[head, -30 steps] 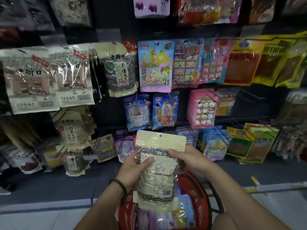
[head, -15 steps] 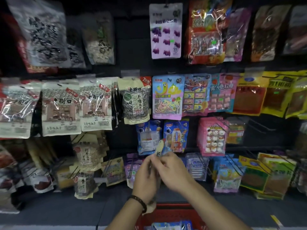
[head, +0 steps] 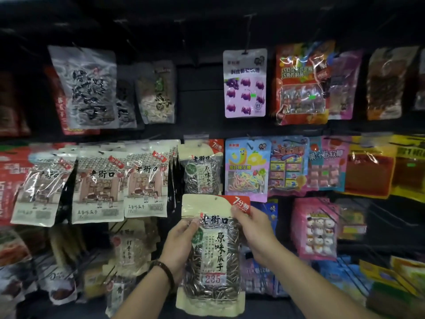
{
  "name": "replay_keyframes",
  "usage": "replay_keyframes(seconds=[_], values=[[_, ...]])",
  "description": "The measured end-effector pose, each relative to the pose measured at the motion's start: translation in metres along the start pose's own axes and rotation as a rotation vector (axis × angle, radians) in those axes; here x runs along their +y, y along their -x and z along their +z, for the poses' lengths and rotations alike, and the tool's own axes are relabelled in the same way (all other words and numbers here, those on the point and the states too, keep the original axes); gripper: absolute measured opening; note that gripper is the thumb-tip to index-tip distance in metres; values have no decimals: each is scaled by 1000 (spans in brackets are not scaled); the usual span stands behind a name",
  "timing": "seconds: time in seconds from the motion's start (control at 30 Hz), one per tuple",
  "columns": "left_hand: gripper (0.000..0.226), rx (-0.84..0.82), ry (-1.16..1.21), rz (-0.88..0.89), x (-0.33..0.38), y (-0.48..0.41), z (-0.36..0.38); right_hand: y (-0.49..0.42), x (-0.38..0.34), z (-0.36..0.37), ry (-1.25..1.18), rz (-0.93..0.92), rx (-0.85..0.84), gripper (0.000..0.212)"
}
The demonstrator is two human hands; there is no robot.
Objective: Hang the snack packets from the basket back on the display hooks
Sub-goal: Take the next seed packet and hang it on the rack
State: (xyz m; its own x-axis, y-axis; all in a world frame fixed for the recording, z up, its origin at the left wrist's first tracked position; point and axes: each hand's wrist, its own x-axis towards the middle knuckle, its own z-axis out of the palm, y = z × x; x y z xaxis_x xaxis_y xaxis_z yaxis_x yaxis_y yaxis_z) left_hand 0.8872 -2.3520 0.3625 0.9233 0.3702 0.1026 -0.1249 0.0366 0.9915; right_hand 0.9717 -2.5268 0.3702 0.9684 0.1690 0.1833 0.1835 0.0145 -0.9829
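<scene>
While you hold the cream-and-clear sunflower-seed packet (head: 215, 256) upright in front of the display, your left hand (head: 181, 245) grips its left edge, thumb on the front and fingers curled behind. Your right hand (head: 255, 233) pinches its red top-right corner. A dark beaded bracelet (head: 163, 270) circles your left wrist.

At 12 o'clock, a matching seed packet (head: 200, 171) hangs just above, and your packet's top edge meets its lower edge. At 10 o'clock hangs a row of three cream packets with a drawn shopfront (head: 101, 185). At 1 o'clock hangs a pastel blue-and-pink packet of coloured gummy strings (head: 247, 169), its lower edge just behind your red corner. At 3 o'clock hangs a pink packet of white round-faced sweets (head: 317, 229). Higher up, a lilac packet printed with purple grapes (head: 245, 84) hangs from a black wire hook (head: 248, 33).

Your packet reads 老街口 across the top, 原味瓜子 down its white label, 235 beneath, and 7分熟 on the red corner. The shopfront packets read 老街口. The packets at 5 o'clock are too blurred to read.
</scene>
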Motion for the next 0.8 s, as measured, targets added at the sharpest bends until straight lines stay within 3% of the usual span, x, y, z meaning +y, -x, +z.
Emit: replay_keyframes(seconds=[0.17,0.27,0.33,0.4,0.5,0.63,0.8], values=[[35,49,-9,25,23,-40,-12,-38,-8,27,-63,24,-11,21],[33,178,-103,162,33,-64,-8,-65,-22,43,-116,-23,57,29],[69,238,-169,280,36,-73,-6,-81,-31,51,-120,-45,92,22],[86,263,-380,433,31,-75,-5,-93,-40,59,-101,-70,120,18],[91,311,-835,669,17,-75,-3,-111,-53,73,-99,-99,137,24],[101,205,-1079,553,10,-89,-4,-134,-63,89,-162,-102,170,39],[96,181,-1102,542,10,-102,1,-148,-67,92,-164,-115,161,24]])
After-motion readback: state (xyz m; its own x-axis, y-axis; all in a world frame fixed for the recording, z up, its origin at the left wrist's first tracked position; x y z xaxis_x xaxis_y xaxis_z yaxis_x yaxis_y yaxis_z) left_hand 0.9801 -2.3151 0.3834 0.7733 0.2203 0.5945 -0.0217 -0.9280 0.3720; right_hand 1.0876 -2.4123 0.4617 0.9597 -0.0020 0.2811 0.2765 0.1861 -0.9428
